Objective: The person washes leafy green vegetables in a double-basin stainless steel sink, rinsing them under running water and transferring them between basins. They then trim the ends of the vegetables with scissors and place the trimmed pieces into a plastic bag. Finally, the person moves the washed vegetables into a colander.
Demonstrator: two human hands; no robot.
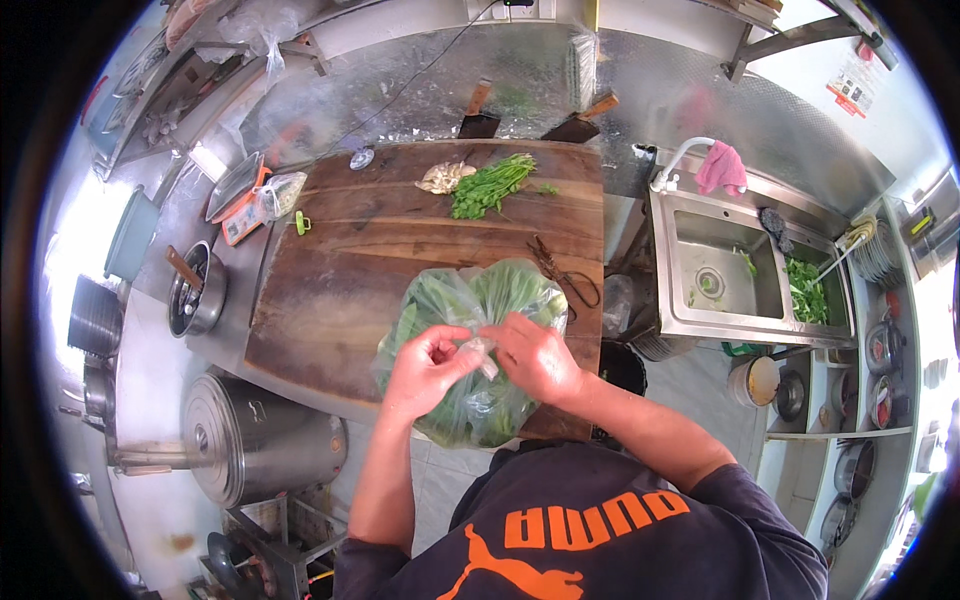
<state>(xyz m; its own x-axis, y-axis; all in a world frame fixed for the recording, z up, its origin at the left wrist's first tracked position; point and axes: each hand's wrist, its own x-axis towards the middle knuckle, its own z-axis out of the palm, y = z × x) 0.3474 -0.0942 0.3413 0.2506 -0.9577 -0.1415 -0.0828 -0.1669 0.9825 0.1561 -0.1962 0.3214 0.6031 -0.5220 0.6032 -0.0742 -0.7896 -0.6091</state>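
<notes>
A clear plastic bag (480, 405) full of green leafy vegetables sits at the front edge of the wooden table (337, 292). At its gathered, twisted neck, my left hand (431, 367) pinches the plastic between thumb and fingers. My right hand (536, 360) grips the same neck from the other side, its fingertips partly hidden. A pair of rusty scissors (566, 277) lies just beyond the bag on the right. Farther back rest a bunch of green herbs (491, 187) and a clump of pale mushrooms (444, 178).
Two cleavers (478, 112) (577, 127) stand behind the table's back edge. Left are a kitchen scale (240, 199), a steel pot with utensils (199, 289) and a large lidded stockpot (262, 442). At right, a double steel sink (727, 262) holds chopped greens (806, 289).
</notes>
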